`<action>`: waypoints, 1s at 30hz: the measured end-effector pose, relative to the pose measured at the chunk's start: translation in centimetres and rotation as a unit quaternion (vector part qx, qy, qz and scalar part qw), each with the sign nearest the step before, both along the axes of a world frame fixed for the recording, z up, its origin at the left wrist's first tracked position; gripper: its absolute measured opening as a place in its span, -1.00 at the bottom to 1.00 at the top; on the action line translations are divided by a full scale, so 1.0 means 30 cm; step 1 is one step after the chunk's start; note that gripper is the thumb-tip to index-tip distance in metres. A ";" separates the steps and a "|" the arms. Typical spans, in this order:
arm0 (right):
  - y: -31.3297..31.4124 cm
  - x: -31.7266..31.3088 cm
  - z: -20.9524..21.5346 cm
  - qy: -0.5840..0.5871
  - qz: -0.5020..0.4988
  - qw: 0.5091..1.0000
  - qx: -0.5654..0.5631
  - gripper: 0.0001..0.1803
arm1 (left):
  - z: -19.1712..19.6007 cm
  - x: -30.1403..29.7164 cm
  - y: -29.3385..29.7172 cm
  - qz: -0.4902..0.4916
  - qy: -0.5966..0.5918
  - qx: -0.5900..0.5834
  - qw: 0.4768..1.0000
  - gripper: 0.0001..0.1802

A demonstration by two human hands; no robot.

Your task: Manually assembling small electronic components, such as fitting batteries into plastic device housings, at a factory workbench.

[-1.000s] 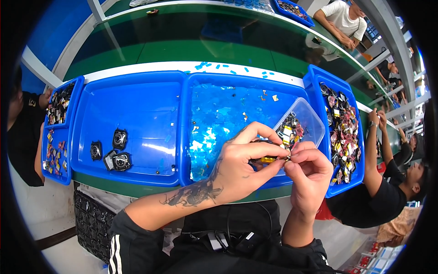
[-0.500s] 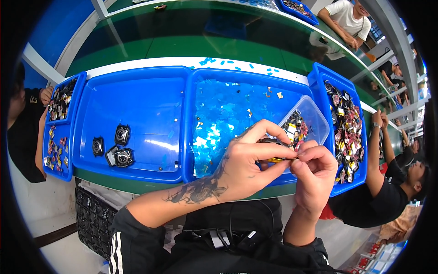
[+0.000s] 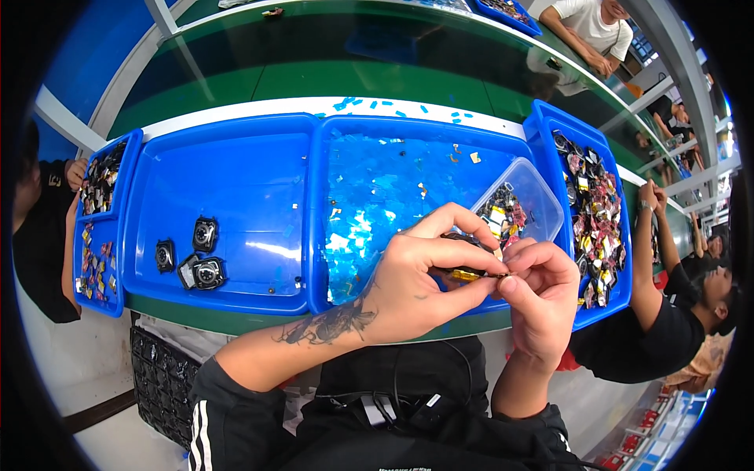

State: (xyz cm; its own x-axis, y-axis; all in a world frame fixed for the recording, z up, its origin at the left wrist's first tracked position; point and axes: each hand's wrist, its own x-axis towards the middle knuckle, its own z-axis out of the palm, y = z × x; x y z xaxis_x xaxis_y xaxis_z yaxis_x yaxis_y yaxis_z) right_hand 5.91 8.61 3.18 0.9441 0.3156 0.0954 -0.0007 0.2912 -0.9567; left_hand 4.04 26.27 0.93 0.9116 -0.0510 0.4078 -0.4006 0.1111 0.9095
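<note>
Over the front of the middle tray, my left hand grips a dark watch part with a yellow strip, which its fingers mostly cover. My right hand meets it at the right end, thumb and forefinger pinched on something tiny that I cannot make out. Just beyond my hands, a clear plastic box leans in the tray with small mixed parts in it. Several black watch cases with round lenses lie in the left tray.
Blue film scraps litter the middle tray. A blue bin on the right is heaped with parts; a divided bin stands far left. Behind runs a green conveyor. Other people sit at left, right and far right.
The view has shifted slightly. My hands stay together, and a little more of the watch part and its yellow strip shows between my left fingers.
</note>
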 end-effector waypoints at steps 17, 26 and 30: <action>0.006 -0.001 0.005 0.057 0.031 0.995 0.071 -0.83 | 0.007 -0.006 0.002 0.026 -0.053 0.046 0.997 -0.76; 0.020 -0.040 0.012 -0.146 -0.084 0.981 -0.095 -0.79 | 0.005 0.003 0.003 0.003 -0.011 0.006 1.000 -0.78; 0.018 -0.039 0.009 -0.131 -0.078 0.985 -0.087 -0.79 | 0.004 0.001 0.003 -0.002 0.000 -0.002 1.000 -0.78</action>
